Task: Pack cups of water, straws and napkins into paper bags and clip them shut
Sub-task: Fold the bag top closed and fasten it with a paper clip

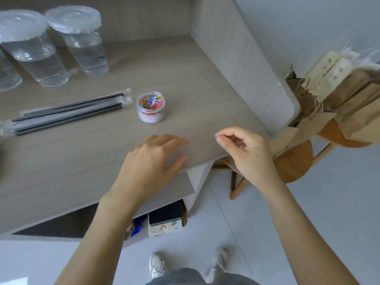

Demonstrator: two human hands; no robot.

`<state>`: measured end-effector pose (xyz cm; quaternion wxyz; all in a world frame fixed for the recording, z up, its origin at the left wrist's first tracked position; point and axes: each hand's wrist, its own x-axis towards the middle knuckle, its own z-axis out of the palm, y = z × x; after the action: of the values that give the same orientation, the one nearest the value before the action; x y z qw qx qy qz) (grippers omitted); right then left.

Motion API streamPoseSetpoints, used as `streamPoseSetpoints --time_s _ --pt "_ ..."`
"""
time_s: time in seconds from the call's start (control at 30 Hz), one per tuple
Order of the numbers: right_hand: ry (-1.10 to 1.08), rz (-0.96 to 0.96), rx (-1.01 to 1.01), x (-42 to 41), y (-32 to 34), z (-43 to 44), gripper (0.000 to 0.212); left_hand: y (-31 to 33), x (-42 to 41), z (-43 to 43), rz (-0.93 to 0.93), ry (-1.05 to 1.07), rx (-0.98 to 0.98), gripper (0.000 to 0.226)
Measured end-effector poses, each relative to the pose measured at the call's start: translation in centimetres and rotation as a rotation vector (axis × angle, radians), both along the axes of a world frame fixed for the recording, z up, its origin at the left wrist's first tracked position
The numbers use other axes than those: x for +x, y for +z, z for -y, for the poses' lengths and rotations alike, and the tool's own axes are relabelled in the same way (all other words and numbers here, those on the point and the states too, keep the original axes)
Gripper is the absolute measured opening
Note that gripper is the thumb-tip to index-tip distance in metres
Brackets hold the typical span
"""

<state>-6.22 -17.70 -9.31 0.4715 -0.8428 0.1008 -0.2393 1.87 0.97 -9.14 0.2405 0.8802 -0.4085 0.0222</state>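
1. The left grip (150,163) lies spread and flat on the counter (195,89) near its front edge, holding nothing
2. Just beside it, over the counter's right corner, the right grip (244,153) pinches between thumb and forefinger a tiny thing that looks like a blue clip (217,137)
3. The step in hand is judged to be clipping a bag shut. The pinch belongs on the clip's tail so its mouth is free, and the left grip should press the bag's top fold flat first
4. Farther off, the jar of clips (151,106) stands mid-counter, with the wrapped straws (67,112) to its left and the sealed cups of water (35,48) behind them
5. The paper bags (339,99) lean on a wooden stool (294,161) off the counter's right side, well apart from the cups
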Motion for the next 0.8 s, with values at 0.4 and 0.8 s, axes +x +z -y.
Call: streamPoseSetpoints --time_s 0.4,0.8 --pt "-0.329 -0.015 0.088 -20.2 -3.7 20.7 0.020 -1.6 -14.8 24.9 0.077 -0.312 0.031 0.032" --pt "-0.636 -0.135 0.221 -31.6 -7.0 41.1 0.019 -5.0 -22.3 52.2 0.027 -0.619 0.150 0.041"
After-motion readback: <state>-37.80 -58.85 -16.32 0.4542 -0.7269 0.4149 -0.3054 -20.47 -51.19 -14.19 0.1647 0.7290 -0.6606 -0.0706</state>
